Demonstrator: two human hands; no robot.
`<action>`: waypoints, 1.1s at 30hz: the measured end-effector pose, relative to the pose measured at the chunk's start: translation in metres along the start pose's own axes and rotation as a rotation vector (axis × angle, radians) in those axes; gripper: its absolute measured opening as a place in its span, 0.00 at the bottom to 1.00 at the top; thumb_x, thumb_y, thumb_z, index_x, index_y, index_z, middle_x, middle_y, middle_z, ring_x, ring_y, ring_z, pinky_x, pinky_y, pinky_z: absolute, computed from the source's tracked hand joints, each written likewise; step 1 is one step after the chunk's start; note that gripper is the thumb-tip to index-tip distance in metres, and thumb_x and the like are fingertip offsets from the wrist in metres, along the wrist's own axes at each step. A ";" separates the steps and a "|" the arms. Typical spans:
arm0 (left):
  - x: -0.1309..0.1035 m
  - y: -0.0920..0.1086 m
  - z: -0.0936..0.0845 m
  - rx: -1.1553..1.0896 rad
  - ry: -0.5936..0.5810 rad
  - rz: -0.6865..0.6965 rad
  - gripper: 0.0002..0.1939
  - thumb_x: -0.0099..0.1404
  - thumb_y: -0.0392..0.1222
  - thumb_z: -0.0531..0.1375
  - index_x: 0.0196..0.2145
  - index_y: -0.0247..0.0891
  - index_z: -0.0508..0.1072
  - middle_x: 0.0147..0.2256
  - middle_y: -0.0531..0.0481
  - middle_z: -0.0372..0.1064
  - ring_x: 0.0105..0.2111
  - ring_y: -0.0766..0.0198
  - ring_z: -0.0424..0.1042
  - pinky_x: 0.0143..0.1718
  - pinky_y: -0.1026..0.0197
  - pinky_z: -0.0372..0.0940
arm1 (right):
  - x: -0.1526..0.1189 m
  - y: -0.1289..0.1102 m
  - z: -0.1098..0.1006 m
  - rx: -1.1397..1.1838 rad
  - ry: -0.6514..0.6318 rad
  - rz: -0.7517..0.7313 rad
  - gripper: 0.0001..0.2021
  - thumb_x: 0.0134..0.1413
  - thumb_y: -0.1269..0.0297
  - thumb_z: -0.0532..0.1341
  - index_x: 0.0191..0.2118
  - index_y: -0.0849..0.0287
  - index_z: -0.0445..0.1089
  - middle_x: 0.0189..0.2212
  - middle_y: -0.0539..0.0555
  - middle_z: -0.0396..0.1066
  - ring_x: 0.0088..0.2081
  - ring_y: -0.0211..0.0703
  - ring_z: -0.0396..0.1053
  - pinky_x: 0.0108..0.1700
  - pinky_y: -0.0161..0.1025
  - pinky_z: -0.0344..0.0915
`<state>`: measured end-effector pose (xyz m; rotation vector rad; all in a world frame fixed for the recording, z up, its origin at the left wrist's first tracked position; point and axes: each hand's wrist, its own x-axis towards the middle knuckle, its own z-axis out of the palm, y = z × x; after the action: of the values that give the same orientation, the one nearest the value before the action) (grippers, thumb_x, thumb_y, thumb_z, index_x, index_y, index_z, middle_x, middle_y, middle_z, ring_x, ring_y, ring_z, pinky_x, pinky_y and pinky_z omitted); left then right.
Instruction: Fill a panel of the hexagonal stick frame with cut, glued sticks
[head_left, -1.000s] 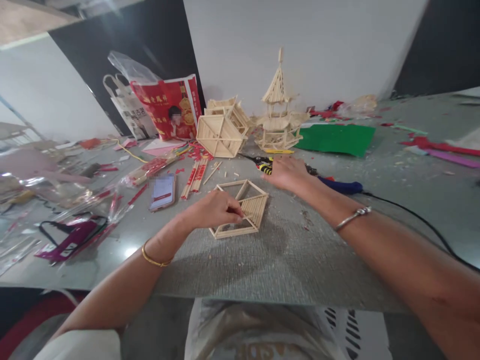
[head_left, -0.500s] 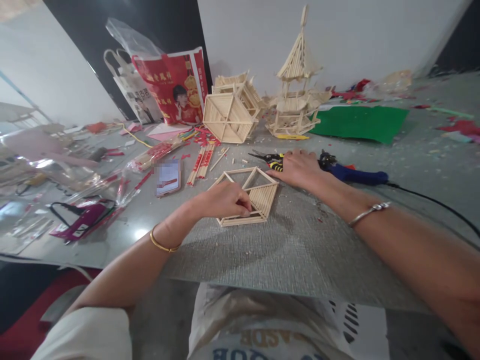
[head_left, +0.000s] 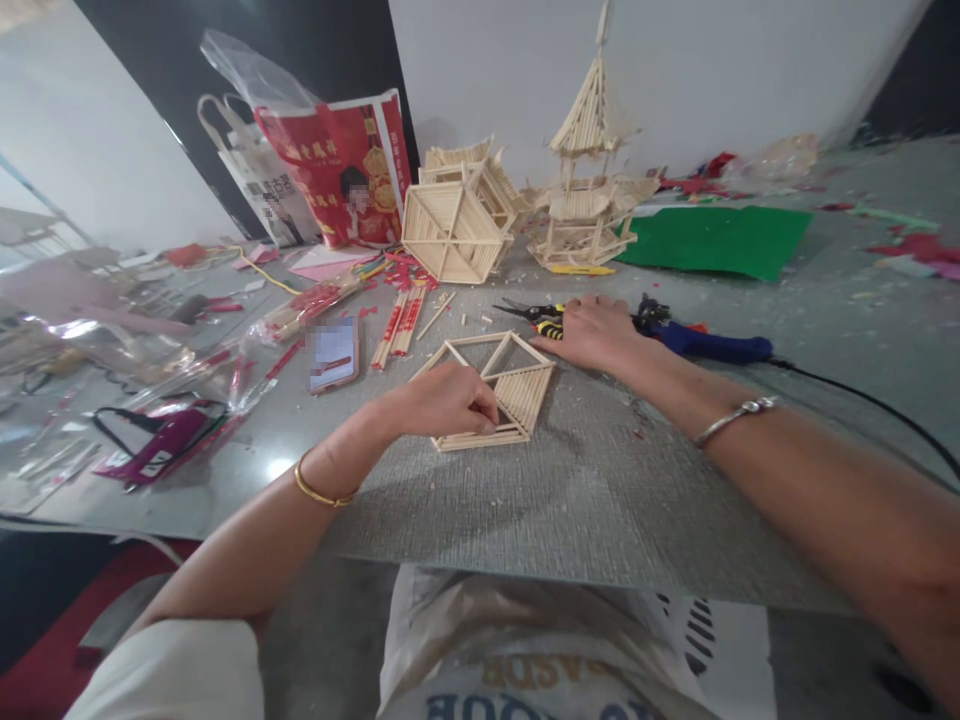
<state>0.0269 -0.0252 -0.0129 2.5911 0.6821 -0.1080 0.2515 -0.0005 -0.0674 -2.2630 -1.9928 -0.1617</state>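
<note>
Monitor: Where is the hexagonal stick frame (head_left: 527, 393)?
Operator: Flat on the table (head_left: 600, 490), in front of me. My left hand (head_left: 448, 400) covers its left part. One section at the right is filled with parallel sticks; others are open.

Monitor: State of the hands?
Operator: Left: thumb and fingers drawn narrow, at the frame. I cannot tell whether a stick is between them. Right hand (head_left: 598, 332): palm down over the yellow-and-black handles of the cutters (head_left: 551, 325). The palm hides its grip; I cannot tell whether it is closed. The blue-handled tool (head_left: 712, 346) is beside it, partly hidden; its cable runs off the right edge.

Monitor: Containers?
Operator: The clear packet (head_left: 311, 305), left of the red-marked sticks (head_left: 405, 325), contains sticks; their number is unreadable. The red bag (head_left: 330, 170) stands upright with clear plastic above it; its interior is not visible. It partly covers the white bag (head_left: 270, 200), contents also unseen.

Monitor: Rear area?
Operator: A hexagonal stick model (head_left: 454, 230) rests beside the stick tower (head_left: 589, 200). The tower's tip meets the upper edge of view.
</note>
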 end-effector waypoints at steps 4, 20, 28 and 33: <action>-0.001 0.001 0.000 0.071 -0.006 0.013 0.11 0.55 0.34 0.55 0.26 0.37 0.78 0.22 0.55 0.72 0.23 0.71 0.66 0.26 0.68 0.54 | 0.001 0.001 0.001 0.005 0.007 -0.008 0.38 0.50 0.36 0.51 0.49 0.72 0.67 0.46 0.74 0.65 0.48 0.66 0.61 0.46 0.58 0.58; -0.004 0.003 -0.001 0.076 -0.026 0.047 0.11 0.56 0.33 0.54 0.26 0.37 0.77 0.22 0.55 0.71 0.23 0.71 0.66 0.26 0.67 0.53 | -0.002 0.000 -0.002 0.058 0.000 0.020 0.39 0.51 0.38 0.52 0.52 0.75 0.62 0.48 0.76 0.62 0.51 0.67 0.59 0.48 0.58 0.56; -0.005 0.006 -0.001 0.066 -0.022 0.023 0.10 0.55 0.32 0.55 0.28 0.38 0.77 0.23 0.55 0.72 0.23 0.71 0.67 0.26 0.68 0.55 | -0.001 0.000 0.003 0.002 0.004 0.014 0.40 0.52 0.37 0.49 0.51 0.75 0.64 0.47 0.75 0.64 0.50 0.66 0.61 0.48 0.58 0.56; -0.005 0.006 -0.001 0.061 -0.024 0.026 0.10 0.56 0.33 0.55 0.29 0.37 0.77 0.23 0.55 0.72 0.23 0.72 0.66 0.27 0.69 0.55 | 0.000 0.000 0.003 -0.007 -0.015 0.014 0.40 0.52 0.36 0.49 0.52 0.75 0.63 0.49 0.75 0.63 0.51 0.67 0.60 0.48 0.58 0.57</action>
<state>0.0254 -0.0310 -0.0085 2.6514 0.6456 -0.1539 0.2516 0.0001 -0.0706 -2.2888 -1.9859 -0.1503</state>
